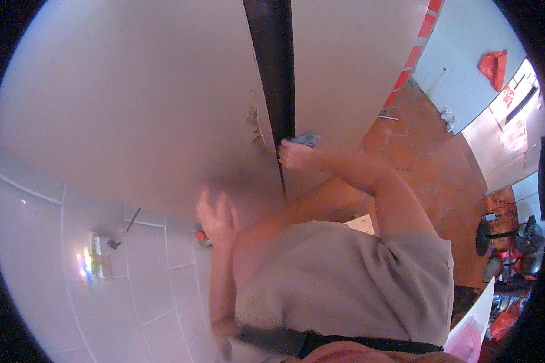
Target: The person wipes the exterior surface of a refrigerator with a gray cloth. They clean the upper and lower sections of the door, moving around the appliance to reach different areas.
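Before me rise two pale, flat panels, a left panel [141, 100] and a right panel [345, 68], with a dark strip [272, 68] running between them. At the strip's lower part, my right hand [296, 155] grips a crumpled grey cloth [306, 139]. My left hand [217, 220] has its fingers spread and holds nothing. It is close to the lower part of the left panel; whether it touches cannot be made out. Dark, worn marks [256, 129] show along the left panel's edge beside the strip.
A white tiled wall [150, 290] with a socket [103, 256] stands left. A red-topped object [201, 236] is beside my left hand. Red-and-white tape [408, 59] edges the right panel. Right are hexagonal floor tiles [399, 149], a red plastic bag [495, 70] and a fan [529, 235].
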